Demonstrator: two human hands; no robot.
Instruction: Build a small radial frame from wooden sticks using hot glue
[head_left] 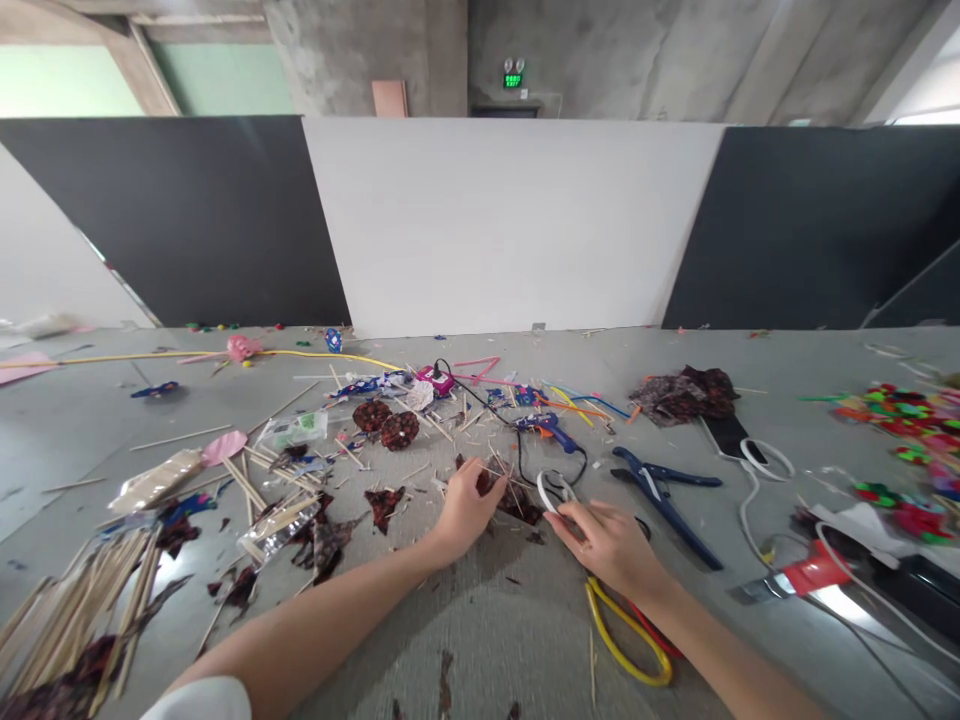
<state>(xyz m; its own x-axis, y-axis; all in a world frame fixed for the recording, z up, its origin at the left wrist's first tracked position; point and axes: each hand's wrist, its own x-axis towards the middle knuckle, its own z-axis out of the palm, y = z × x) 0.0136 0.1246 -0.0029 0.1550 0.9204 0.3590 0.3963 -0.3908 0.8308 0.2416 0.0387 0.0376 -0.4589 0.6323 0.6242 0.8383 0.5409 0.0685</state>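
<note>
My left hand (471, 505) is over the middle of the grey work surface, fingers curled and closed in a pinch; what it pinches is too small to make out. Dark red-brown patterned fabric scraps (517, 503) and thin wooden sticks lie under and beside it. To its right, my right hand (606, 540) has thumb and fingers closed on a white loop (545, 490), whose rest is hidden. A blue glue gun (551, 430) with a black cord lies just beyond the hands. Close to my right wrist is a yellow loop (630, 645), with something red partly under the arm.
Blue-handled cutters (667, 500) lie at right, near a phone (727, 437) with a white cable and a red-handled tool (814, 570). Left are wooden sticks (82, 600) and plastic packets (157, 480). Two round patterned fabric pieces (400, 430) sit mid-table. A white panel (510, 225) stands behind.
</note>
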